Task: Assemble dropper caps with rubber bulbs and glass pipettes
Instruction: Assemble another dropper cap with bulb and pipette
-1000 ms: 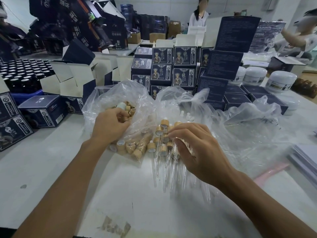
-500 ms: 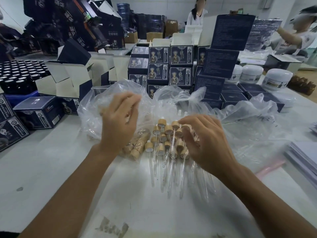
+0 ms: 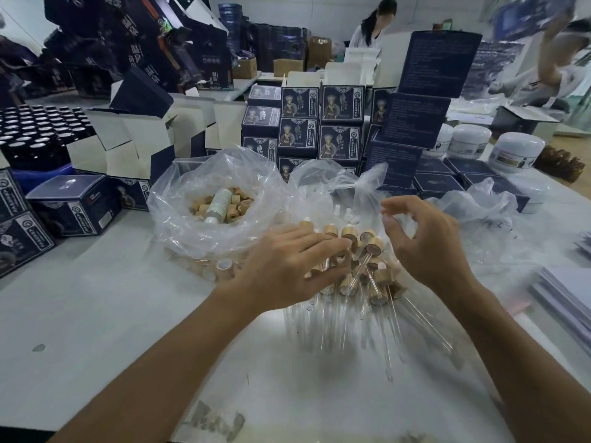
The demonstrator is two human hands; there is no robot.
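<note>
Since before, my left hand came down flat onto the assembled droppers — right hand loosely curled, empty; I should press gently, the glass pipettes are fragile.

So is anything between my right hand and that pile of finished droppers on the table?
Nothing visible. The right hand hovers with fingers loosely curled just right of the pile of assembled droppers, with no bag plastic over them. The left hand lies flat across the pile's left side.
</note>
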